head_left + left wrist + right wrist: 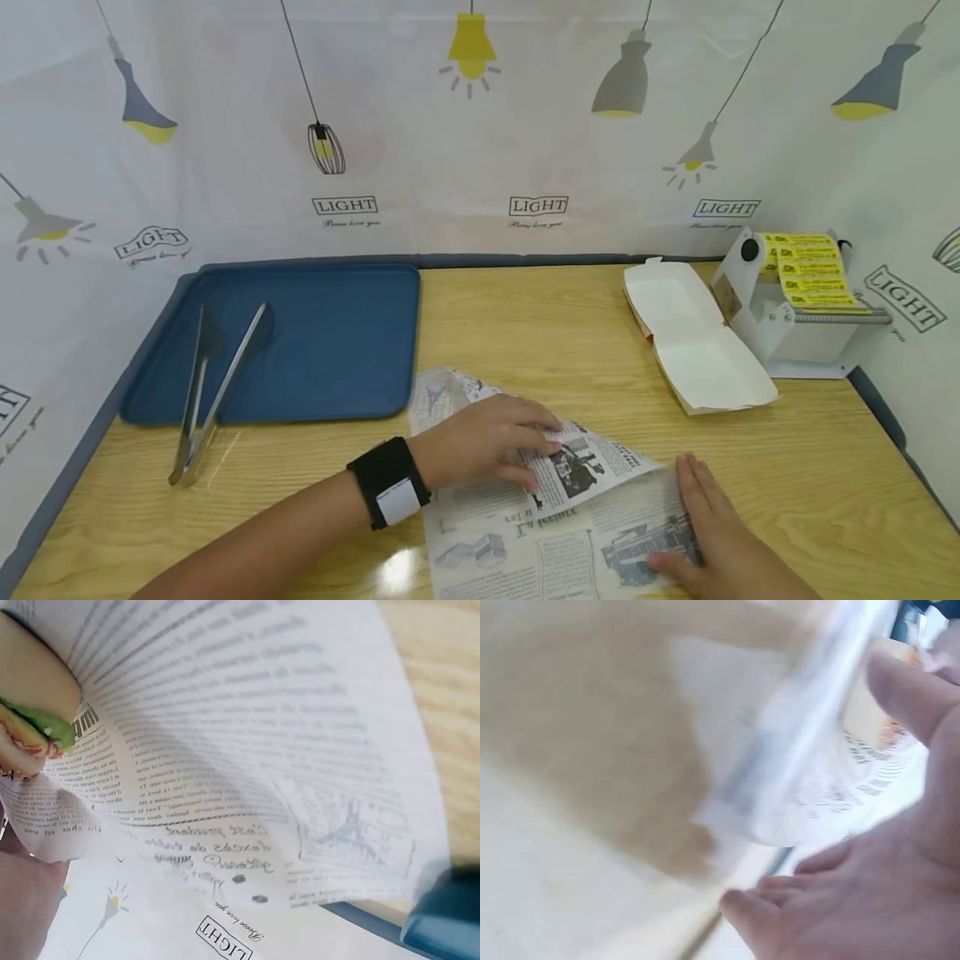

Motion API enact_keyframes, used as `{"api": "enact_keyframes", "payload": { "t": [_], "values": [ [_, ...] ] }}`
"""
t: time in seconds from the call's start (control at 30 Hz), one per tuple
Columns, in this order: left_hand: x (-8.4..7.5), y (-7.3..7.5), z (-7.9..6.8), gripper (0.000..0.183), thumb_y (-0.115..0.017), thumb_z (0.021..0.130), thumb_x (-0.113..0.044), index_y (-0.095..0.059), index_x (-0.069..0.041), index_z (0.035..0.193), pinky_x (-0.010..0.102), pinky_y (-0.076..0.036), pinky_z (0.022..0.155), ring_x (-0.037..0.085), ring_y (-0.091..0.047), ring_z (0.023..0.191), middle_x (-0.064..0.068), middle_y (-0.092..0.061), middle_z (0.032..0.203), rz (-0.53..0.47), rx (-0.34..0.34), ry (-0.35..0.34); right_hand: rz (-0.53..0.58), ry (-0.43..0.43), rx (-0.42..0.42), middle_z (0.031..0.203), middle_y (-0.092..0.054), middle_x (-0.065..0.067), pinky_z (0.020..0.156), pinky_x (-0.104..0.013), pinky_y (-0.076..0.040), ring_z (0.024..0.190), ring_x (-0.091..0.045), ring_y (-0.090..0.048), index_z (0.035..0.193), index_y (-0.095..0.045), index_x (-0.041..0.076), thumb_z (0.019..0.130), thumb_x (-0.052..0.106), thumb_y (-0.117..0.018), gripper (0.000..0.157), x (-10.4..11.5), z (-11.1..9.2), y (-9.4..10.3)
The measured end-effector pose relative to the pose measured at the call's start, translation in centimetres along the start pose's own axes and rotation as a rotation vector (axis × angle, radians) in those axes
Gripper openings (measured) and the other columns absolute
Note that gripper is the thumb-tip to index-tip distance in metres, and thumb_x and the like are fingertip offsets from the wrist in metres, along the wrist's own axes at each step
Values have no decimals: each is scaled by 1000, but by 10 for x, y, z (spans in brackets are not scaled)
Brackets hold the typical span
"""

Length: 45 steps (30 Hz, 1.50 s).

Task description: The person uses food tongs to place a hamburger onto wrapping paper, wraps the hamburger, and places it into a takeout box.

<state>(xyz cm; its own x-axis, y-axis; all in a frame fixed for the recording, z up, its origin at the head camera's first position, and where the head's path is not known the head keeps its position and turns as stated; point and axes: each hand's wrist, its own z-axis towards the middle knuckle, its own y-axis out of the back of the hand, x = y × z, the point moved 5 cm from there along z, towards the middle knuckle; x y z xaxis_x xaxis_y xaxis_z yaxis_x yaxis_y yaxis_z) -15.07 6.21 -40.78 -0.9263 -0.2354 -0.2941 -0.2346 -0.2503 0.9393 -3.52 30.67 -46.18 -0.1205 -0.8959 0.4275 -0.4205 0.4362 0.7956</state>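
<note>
A sheet of newspaper-print wrapping paper lies on the table, one corner folded over as a flap. My left hand, with a black band on its wrist, rests on this flap, fingers slightly bent. A sandwich in a pale bun, with green lettuce and a reddish filling, shows on the paper in the left wrist view; from the head view it is hidden. At the sheet's right edge my right hand touches the paper with its fingers straight and thumb apart.
A blue tray stands at the back left, with metal tongs lying across its front rim. Toward the back right is an unfolded white carton. Beside it stands a dispenser with yellow labels. A lamp-patterned curtain encloses the table.
</note>
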Motion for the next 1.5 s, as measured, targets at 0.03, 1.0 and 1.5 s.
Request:
{"api": "enact_keyframes", "payload": {
  "t": [0.03, 1.0, 1.5],
  "values": [
    [0, -1, 0, 51, -70, 79, -47, -70, -19, 122, 37, -45, 112, 15, -49, 131, 0, -64, 136, -2, -9, 5, 2, 4, -11, 161, -2, -34, 109, -76, -20, 143, -53, -8, 156, 2, -3, 72, 73, -60, 129, 6, 0, 4],
    [4, -10, 7, 38, -67, 84, -48, -65, -25, 114, 38, -47, 107, 14, -53, 125, -2, -64, 129, 153, -98, 118, -441, 585, -308, 151, -50, -12, 97, -49, -52, 139, 0, 34, 145, -45, 9, 90, 64, -42, 78, 95, -8, -57],
    [3, -6, 3, 32, -62, 88, -47, -71, -24, 108, 38, -47, 110, 18, -49, 131, 4, -59, 139, 118, -63, 50, -262, 562, -218, 141, -61, -13, 96, -53, -54, 129, -32, -52, 138, -57, 13, 96, 41, -54, 51, 97, 1, -34]
  ]
}}
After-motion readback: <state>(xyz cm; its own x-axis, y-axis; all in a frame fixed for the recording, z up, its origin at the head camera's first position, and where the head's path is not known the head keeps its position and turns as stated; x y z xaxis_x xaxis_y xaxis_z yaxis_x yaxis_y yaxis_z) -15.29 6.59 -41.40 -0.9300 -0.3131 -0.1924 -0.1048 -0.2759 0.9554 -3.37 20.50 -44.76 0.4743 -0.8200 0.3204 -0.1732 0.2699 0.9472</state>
